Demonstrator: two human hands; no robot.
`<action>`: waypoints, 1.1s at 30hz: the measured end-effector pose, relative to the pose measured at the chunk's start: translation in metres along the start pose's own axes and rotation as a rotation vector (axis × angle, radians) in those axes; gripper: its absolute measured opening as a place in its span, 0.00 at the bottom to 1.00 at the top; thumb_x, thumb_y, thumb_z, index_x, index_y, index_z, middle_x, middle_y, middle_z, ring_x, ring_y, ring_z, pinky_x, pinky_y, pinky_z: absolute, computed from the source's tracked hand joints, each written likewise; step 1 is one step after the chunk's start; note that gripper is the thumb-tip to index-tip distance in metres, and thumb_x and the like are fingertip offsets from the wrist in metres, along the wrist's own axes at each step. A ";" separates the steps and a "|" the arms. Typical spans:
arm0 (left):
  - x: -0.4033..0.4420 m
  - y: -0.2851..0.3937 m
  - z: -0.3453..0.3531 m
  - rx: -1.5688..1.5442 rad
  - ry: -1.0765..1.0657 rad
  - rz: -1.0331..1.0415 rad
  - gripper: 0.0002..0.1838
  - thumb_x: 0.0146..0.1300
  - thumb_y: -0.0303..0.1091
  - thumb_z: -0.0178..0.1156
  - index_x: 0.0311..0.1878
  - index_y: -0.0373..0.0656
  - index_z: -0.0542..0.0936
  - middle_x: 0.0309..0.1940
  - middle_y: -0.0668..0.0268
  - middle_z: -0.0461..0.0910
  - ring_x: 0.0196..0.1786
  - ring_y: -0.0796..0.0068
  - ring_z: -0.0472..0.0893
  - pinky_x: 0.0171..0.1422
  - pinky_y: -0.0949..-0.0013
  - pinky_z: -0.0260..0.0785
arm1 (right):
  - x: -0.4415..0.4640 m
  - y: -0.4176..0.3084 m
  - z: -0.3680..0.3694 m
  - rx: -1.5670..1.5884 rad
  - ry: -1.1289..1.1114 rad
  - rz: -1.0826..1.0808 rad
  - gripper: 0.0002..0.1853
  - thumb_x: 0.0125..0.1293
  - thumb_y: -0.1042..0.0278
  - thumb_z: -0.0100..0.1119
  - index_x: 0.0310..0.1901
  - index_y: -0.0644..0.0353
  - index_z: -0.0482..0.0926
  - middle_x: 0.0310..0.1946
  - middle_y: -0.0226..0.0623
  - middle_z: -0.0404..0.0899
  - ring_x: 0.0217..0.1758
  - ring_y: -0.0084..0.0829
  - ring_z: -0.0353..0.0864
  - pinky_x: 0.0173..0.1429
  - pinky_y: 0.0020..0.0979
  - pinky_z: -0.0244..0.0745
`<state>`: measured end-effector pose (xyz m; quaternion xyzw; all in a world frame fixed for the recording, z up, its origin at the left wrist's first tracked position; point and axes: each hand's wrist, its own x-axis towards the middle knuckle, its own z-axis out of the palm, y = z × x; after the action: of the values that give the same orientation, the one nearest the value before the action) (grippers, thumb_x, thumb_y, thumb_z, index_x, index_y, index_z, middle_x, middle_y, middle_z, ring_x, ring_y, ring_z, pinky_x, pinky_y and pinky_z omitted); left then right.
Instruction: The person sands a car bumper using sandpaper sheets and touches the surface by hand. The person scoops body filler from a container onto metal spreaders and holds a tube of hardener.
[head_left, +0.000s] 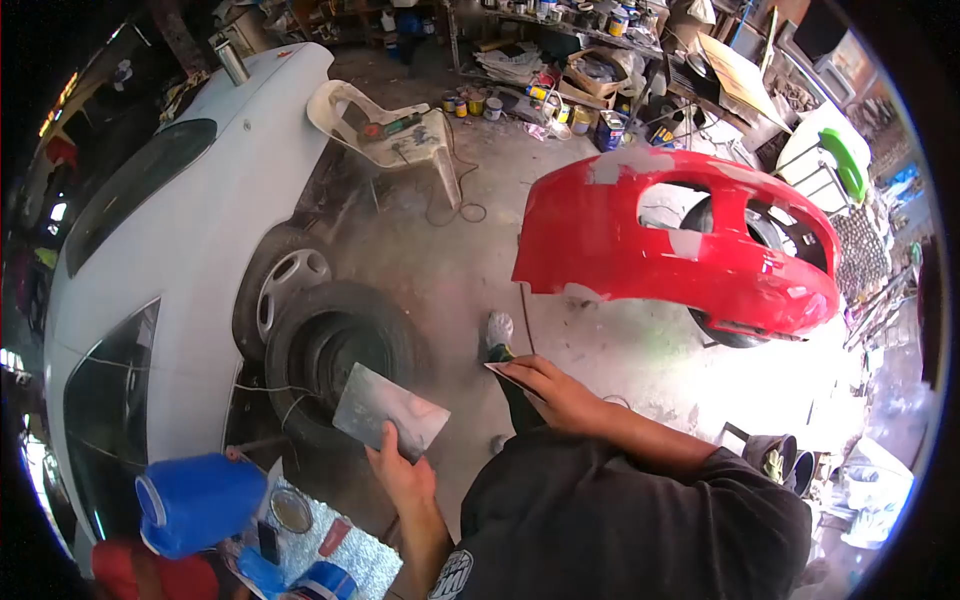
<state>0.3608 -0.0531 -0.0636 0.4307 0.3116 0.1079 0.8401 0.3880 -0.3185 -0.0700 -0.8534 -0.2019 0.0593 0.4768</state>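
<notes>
- My left grip (403, 478) is clamping on a smeared plate (390, 408), which is tilting at 7 o'clock with my thumb lying over its near edge.
- My right grip (562, 398) is closing on a thin blade (508, 378) at 5 o'clock; the blade is showing mostly edge-on, apart from the plate.
- A red bumper (600, 240) with pale patches is standing well apart from both, between 2 and 3 o'clock.
- A tyre (400, 325) is lying at 8 o'clock near the plate, beside the white car (215, 230).
- A chair (425, 150) is holding a green tool (402, 125) at 11 o'clock.
- A foil-covered bench (365, 562) is carrying a round lid (291, 510) at 7 o'clock, near a blue jug (215, 500).
</notes>
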 end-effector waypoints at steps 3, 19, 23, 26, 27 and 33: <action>0.053 0.011 0.052 0.064 -0.032 0.086 0.29 0.68 0.34 0.63 0.70 0.41 0.66 0.67 0.57 0.70 0.68 0.58 0.70 0.70 0.48 0.65 | 0.070 0.038 -0.014 -0.127 0.020 -0.116 0.31 0.60 0.84 0.53 0.66 0.52 0.73 0.61 0.50 0.71 0.64 0.52 0.72 0.67 0.42 0.70; 0.269 0.062 0.396 0.340 -0.232 0.463 0.26 0.71 0.26 0.56 0.68 0.29 0.63 0.64 0.51 0.70 0.64 0.59 0.73 0.70 0.57 0.66 | 0.396 0.059 -0.216 -0.518 0.207 -0.405 0.26 0.60 0.67 0.55 0.62 0.39 0.77 0.59 0.33 0.72 0.69 0.40 0.68 0.76 0.54 0.55; 0.309 0.040 0.454 0.511 -0.333 0.467 0.26 0.70 0.28 0.57 0.67 0.26 0.64 0.64 0.49 0.70 0.64 0.59 0.73 0.69 0.58 0.66 | 0.417 0.092 -0.232 -0.502 0.261 -0.307 0.27 0.62 0.67 0.51 0.65 0.37 0.74 0.60 0.33 0.72 0.69 0.38 0.68 0.75 0.56 0.56; 0.337 0.022 0.507 0.704 -0.329 0.471 0.29 0.70 0.33 0.60 0.66 0.24 0.64 0.64 0.45 0.70 0.63 0.56 0.74 0.69 0.57 0.66 | 0.425 0.127 -0.239 -0.500 0.185 -0.201 0.27 0.63 0.67 0.50 0.65 0.37 0.73 0.61 0.34 0.71 0.69 0.38 0.68 0.74 0.55 0.58; 0.350 0.018 0.525 0.647 -0.356 0.548 0.31 0.69 0.35 0.61 0.67 0.23 0.63 0.64 0.43 0.70 0.63 0.54 0.74 0.69 0.57 0.66 | 0.426 0.138 -0.240 -0.495 0.144 -0.163 0.27 0.63 0.67 0.50 0.66 0.37 0.73 0.61 0.35 0.71 0.69 0.38 0.68 0.74 0.54 0.58; 0.474 0.026 0.630 0.382 -0.714 0.251 0.36 0.70 0.46 0.60 0.69 0.27 0.63 0.66 0.47 0.69 0.68 0.52 0.70 0.75 0.48 0.61 | 0.455 0.187 -0.247 0.010 0.525 0.225 0.32 0.59 0.77 0.54 0.68 0.48 0.70 0.60 0.42 0.70 0.68 0.45 0.68 0.75 0.41 0.60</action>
<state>1.1225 -0.2380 0.0266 0.6237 -0.0396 -0.0062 0.7806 0.9293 -0.4181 -0.0524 -0.8542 0.0246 -0.1102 0.5076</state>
